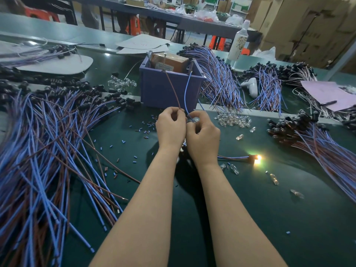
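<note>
Brown wire (174, 90) pinched in left hand (170, 128) — blue wire (185, 95) gripped in right hand (203, 137).

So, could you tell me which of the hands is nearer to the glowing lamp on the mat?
The right hand. The glowing lamp lies off to its right, nearer the person; the left hand sits beyond the right one, farther from the lamp.

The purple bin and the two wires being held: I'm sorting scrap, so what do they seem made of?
Purple bin: likely moulded plastic, matte, one even colour with a lipped rim. Brown wire and blue wire: seemingly smooth plastic insulation, bending in soft curves; their core is hidden.
</note>
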A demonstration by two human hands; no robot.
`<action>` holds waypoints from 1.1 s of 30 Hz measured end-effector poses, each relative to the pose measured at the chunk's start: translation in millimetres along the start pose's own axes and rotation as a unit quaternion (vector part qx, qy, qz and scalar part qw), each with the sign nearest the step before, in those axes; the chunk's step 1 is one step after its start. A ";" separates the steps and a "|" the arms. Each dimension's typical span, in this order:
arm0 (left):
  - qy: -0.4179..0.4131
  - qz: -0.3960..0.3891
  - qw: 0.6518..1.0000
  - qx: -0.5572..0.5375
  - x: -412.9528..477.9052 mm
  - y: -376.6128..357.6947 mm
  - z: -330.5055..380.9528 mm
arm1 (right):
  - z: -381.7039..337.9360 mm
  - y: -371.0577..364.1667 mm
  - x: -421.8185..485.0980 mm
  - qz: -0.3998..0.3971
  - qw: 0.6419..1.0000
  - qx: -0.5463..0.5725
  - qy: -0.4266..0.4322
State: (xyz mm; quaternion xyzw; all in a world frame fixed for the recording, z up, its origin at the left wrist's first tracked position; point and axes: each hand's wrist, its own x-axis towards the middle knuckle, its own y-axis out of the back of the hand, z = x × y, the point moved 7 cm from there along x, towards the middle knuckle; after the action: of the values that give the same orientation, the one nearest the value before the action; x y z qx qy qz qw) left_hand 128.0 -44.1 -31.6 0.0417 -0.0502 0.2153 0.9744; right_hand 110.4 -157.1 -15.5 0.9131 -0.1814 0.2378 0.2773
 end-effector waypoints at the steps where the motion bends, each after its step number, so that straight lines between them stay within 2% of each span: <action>1: 0.000 0.000 1.000 -0.002 0.1 0.2 0.0 | -0.2 -0.1 -0.1 -0.001 1.000 0.000 -0.001; 12: -0.002 -0.007 1.000 -0.021 1.6 -2.0 -3.7 | -2.2 0.1 -0.9 -0.015 1.000 0.005 -0.006; 18: -0.036 -0.068 0.993 -0.086 -0.4 -7.1 16.9 | -12.9 8.7 7.6 -0.035 0.999 0.020 0.012; 21: -0.090 -0.082 0.987 -0.105 -3.3 -6.0 44.2 | -26.3 16.0 15.0 -0.066 0.997 0.026 0.041; 26: -0.229 -0.095 0.968 -0.046 -20.6 -18.7 112.3 | -34.1 44.3 31.2 -0.104 0.992 -0.043 0.064; 28: -0.271 -0.134 0.952 -0.037 -38.0 -37.8 143.4 | -31.7 74.1 41.8 -0.061 0.996 -0.050 0.051; 30: -0.300 -0.161 0.939 -0.044 -56.7 -58.7 165.4 | -29.3 112.8 49.9 0.018 0.999 -0.019 0.040; 31: -0.306 -0.155 0.939 -0.022 -63.1 -69.3 169.8 | -25.8 134.6 52.1 0.072 0.997 -0.001 0.033; 33: -0.286 -0.142 0.943 0.090 -68.9 -96.2 162.3 | -10.9 177.0 53.2 0.179 0.982 0.064 -0.004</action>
State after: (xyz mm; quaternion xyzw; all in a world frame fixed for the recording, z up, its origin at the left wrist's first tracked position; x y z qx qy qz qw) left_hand 93.6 -176.4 115.6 0.1959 -0.3009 0.0575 0.9315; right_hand 68.5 -299.5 95.3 0.8829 -0.3271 0.2907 0.1701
